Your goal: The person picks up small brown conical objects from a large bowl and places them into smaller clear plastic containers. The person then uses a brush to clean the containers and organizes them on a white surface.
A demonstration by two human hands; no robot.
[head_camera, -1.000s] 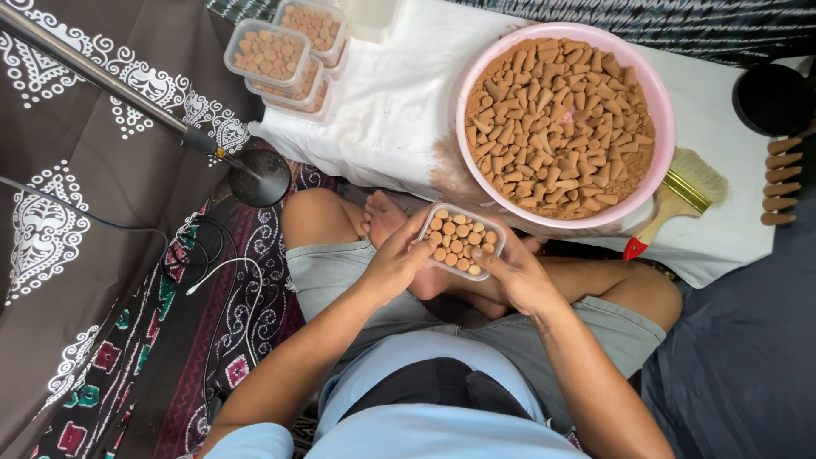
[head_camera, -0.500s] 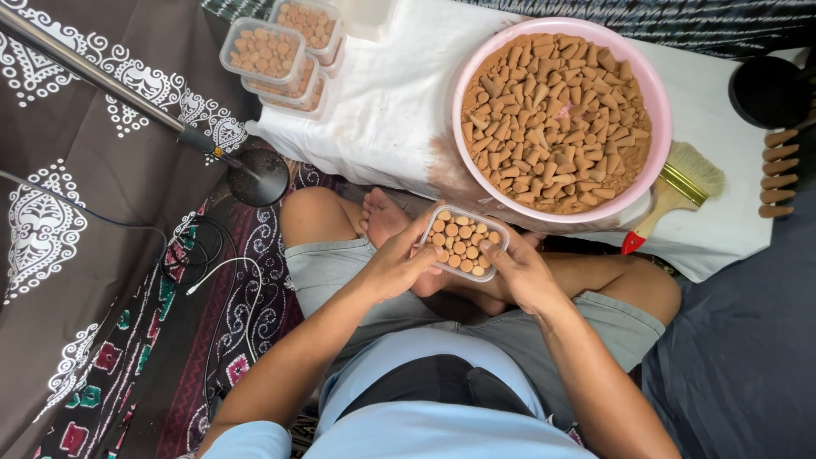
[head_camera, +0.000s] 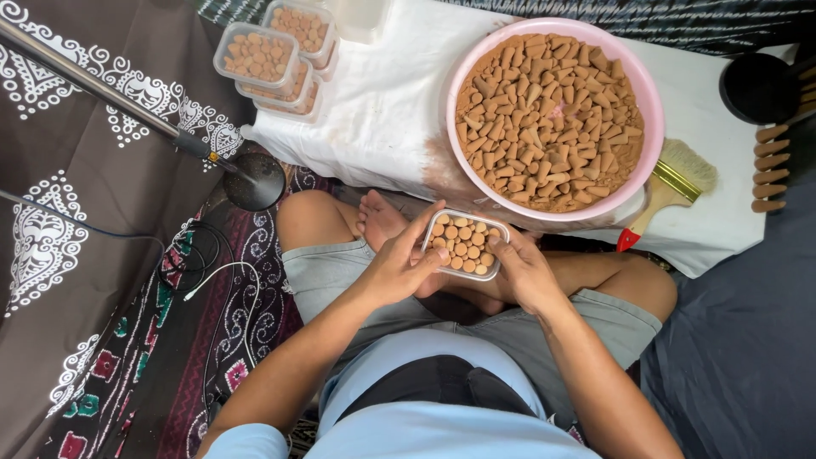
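I sit cross-legged and hold a small clear plastic box (head_camera: 464, 245) over my lap; it is filled with brown cones standing on end. My left hand (head_camera: 396, 263) grips its left side, fingers along the near edge. My right hand (head_camera: 525, 270) grips its right side, thumb at the rim. Just beyond the box stands a big pink bowl (head_camera: 631, 89) heaped with loose brown cones (head_camera: 549, 119).
The bowl rests on a white cloth (head_camera: 387, 110). Several filled clear boxes (head_camera: 259, 56) are stacked at the cloth's far left. A brush with a red handle (head_camera: 667, 189) lies right of the bowl. A metal stand pole (head_camera: 110, 100) and cables (head_camera: 204, 272) cross the patterned fabric on my left.
The box sits slightly more level between my hands; both hands stay on it in nearly the same spot.
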